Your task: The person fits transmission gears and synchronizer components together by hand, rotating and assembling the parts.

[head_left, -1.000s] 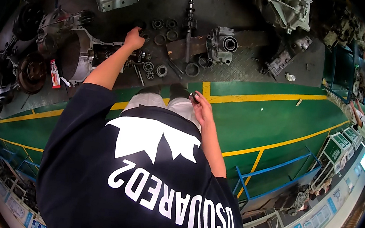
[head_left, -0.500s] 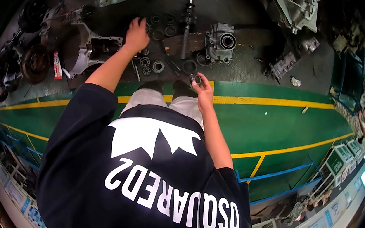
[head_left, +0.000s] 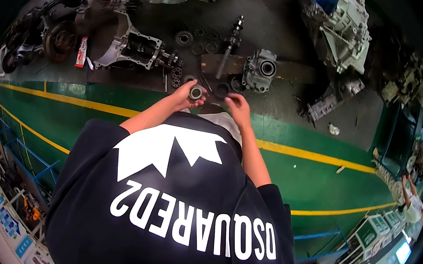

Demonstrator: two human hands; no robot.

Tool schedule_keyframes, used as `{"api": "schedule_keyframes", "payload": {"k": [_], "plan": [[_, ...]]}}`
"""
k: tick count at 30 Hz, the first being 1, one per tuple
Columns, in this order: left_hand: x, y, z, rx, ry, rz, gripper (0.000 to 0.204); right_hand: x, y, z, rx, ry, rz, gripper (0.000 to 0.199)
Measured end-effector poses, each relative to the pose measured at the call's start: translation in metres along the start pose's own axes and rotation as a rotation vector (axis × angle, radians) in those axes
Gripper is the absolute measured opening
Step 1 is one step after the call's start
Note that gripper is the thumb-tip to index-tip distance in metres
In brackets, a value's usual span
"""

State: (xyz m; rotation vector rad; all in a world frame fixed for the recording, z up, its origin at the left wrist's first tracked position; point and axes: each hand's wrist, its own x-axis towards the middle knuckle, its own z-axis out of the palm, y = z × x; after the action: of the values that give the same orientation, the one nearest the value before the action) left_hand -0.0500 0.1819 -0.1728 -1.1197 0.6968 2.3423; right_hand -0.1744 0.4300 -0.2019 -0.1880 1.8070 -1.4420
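My left hand (head_left: 183,97) is closed around a small ring-shaped metal gear (head_left: 195,92), its open bore facing up. Just to the right, my right hand (head_left: 239,109) has loosely bent fingers, with nothing visible in them. Its fingertips are close to a dark ring (head_left: 222,90) on the floor; whether they touch it is unclear. Beyond the hands lie a toothed gear (head_left: 184,38), several rings and a long splined shaft (head_left: 231,47). Small bearings (head_left: 177,73) lie left of my left hand, which partly covers another gear.
An open gearbox housing (head_left: 121,47) with gears inside lies left, beside a red-and-white tube (head_left: 81,52). A smaller metal housing (head_left: 260,70) stands right of the shaft. Large castings (head_left: 347,35) lie farther off. Behind me are a green floor with yellow lines and blue rails.
My left hand has come back from the loose parts and now holds the gear that was in my right hand. My right hand has let go of it. The whole view has shifted.
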Motion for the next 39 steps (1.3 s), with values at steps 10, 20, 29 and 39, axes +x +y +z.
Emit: {"api": "schedule_keyframes", "payload": {"k": [10, 20, 29, 39], "plan": [[-0.055, -0.001, -0.023, -0.111, 0.276, 0.096, 0.058, 0.077, 0.067, -0.023, 0.935, 0.369, 0.466, 0.016], [-0.066, 0.014, -0.039, -0.094, 0.336, 0.112, 0.057, 0.054, 0.066, 0.009, 1.166, 0.221, 0.4, 0.018], [-0.06, 0.031, -0.038, -0.009, 0.308, 0.111, 0.055, 0.051, 0.065, 0.02, 0.059, 0.185, -0.016, 0.02], [-0.06, 0.027, -0.049, -0.042, 0.304, 0.075, 0.056, 0.043, 0.018, 0.012, -1.153, 0.232, -0.271, 0.027]]}}
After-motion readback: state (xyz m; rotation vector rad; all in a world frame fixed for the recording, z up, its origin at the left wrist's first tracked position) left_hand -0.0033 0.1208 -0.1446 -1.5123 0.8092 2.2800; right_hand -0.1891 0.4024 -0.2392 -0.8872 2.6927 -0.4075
